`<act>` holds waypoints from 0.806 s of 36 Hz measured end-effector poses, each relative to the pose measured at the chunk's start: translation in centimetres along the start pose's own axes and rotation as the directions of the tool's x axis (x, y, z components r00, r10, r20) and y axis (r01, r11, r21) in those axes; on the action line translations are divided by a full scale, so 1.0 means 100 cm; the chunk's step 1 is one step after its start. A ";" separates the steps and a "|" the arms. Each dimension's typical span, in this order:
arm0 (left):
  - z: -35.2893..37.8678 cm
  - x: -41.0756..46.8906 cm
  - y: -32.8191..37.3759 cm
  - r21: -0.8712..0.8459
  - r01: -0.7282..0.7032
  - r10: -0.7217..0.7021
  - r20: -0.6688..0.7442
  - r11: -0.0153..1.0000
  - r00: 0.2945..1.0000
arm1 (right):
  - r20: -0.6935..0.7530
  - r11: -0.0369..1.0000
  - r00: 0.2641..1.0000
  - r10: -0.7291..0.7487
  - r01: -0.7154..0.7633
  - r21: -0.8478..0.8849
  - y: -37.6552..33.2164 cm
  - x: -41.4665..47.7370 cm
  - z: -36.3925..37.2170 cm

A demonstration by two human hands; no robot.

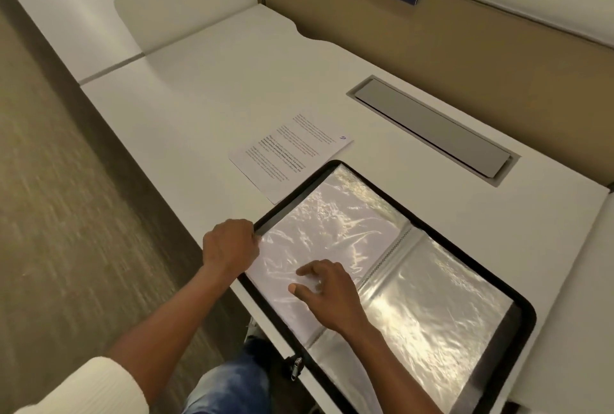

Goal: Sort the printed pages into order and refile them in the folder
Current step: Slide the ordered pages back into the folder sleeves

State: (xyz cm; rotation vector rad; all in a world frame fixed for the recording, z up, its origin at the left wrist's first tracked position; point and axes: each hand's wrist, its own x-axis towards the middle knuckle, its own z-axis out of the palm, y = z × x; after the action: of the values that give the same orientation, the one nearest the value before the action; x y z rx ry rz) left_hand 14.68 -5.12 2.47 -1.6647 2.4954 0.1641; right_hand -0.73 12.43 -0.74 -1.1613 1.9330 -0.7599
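The folder (523,320) lies open on the bench (232,87), right at the near edge, with its zip pull (296,367) hanging off the front. Both sides show shiny clear sleeves. One printed page (289,151) lies flat on the bench just past the far left corner of the folder. Its near corner goes under the black rim. It has a small blue mark (343,138) in one corner, too small to read.

The left hand (232,244) is at the outer edge of the left sleeve (332,214). Its fingers are curled over that edge and seem to pinch it. The right hand (327,290) lies on top of the same sleeve, fingers loose and spread, holding nothing, just pressing the plastic down.

I think the step in hand is work on this one sleeve: one hand holds it still and the other gets its edge open. The plastic shines so much that I cannot tell if a sheet is inside. Only one page is out, so the sorting looks barely begun, or very nearly done.

The next move needs care. The sleeve is thin and floppy, so the right hand should keep it flat while the left opens the edge wide enough for a sheet to slide straight, without bending. The blue mark should be checked first, so the page goes in the right place.
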 end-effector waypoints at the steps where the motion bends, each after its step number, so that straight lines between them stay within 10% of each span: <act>1: -0.003 0.008 -0.001 -0.003 0.017 -0.017 0.005 1.000 1.000 | -0.009 0.999 1.000 0.021 -0.021 0.034 -0.004 0.005 0.000; 15: -0.036 0.208 -0.053 -0.301 -0.006 0.008 0.008 0.954 1.000 | -0.296 0.961 0.925 0.236 -0.178 0.211 -0.081 0.140 -0.003; 29: -0.043 0.313 -0.020 -0.479 0.115 0.029 0.284 0.870 0.958 | -0.270 0.885 0.943 0.195 -0.288 -0.365 -0.111 0.231 0.042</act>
State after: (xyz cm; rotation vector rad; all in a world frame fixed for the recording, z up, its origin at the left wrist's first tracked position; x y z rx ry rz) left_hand 4.45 -35.01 1.25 -1.7019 2.3119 1.0381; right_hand 0.67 -13.49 -1.13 -1.0647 2.4554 -0.3788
